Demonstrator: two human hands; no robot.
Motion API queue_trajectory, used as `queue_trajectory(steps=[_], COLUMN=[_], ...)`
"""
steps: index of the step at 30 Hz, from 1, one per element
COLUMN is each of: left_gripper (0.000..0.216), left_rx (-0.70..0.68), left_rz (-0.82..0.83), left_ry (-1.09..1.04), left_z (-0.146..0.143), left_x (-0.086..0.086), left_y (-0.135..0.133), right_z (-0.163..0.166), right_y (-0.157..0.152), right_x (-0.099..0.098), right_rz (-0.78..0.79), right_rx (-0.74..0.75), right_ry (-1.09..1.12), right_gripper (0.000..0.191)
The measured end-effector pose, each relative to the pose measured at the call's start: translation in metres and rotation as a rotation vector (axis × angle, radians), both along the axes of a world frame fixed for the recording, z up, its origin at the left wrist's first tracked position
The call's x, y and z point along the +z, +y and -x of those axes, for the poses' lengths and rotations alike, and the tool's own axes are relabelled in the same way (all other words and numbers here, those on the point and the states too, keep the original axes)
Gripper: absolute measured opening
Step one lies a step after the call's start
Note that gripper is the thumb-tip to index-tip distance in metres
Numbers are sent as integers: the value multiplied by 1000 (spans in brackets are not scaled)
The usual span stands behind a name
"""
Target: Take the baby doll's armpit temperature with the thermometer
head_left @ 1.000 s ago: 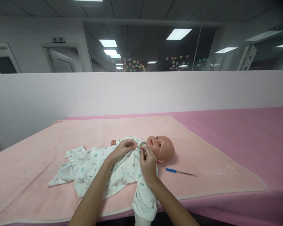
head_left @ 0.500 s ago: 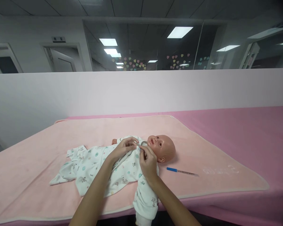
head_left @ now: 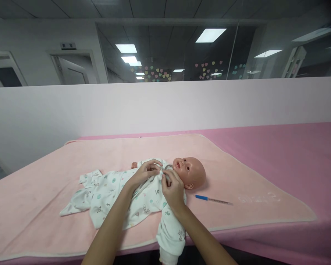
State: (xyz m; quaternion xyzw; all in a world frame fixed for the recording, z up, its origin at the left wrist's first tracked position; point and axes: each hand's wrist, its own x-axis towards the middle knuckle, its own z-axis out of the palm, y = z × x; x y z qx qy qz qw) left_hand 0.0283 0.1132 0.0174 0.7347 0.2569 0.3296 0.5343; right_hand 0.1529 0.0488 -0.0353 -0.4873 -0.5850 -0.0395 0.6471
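Head view shows a doll (head_left: 191, 173) lying on its back across a peach blanket (head_left: 237, 173), its head to the right and its patterned outfit (head_left: 110, 200) stretching out to the left. Both hands are at the front of the outfit, just below the doll's chin: the left hand (head_left: 149, 172) comes in from the near left, the right hand (head_left: 172, 187) from the near right, close beside the doll's head. The fingers of each are narrow, pinching the cloth near the neckline; whether a button sits between them is too small to tell. One sleeve (head_left: 171, 230) hangs over the near edge, beside the right forearm. Right of the doll, a thin stick with a blue end (head_left: 201, 197) lies on the blanket. Darker pink cloth (head_left: 298, 158) shows beyond the blanket at right, and a low white wall (head_left: 160, 106) stands along the far side
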Motion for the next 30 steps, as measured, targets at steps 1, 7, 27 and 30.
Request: queue_trajectory(steps=[1,7,27,30], left_gripper=[35,35,35,34], left_rx=[7,22,27,27], left_rz=[-2,0,-31,-27], left_ry=[5,7,9,18], left_z=[0,-1,3,3], left_x=[0,1,-6,-4], left_y=[0,-1,5,4], right_z=[0,-1,-1,-1], right_y=[0,2,1,1], right_x=[0,-2,-2,-3], right_rz=[-6,-29,4,15], right_rx=[-4,-15,7,1], right_ry=[-5,-19,0,-9], right_gripper=[20,21,15,16])
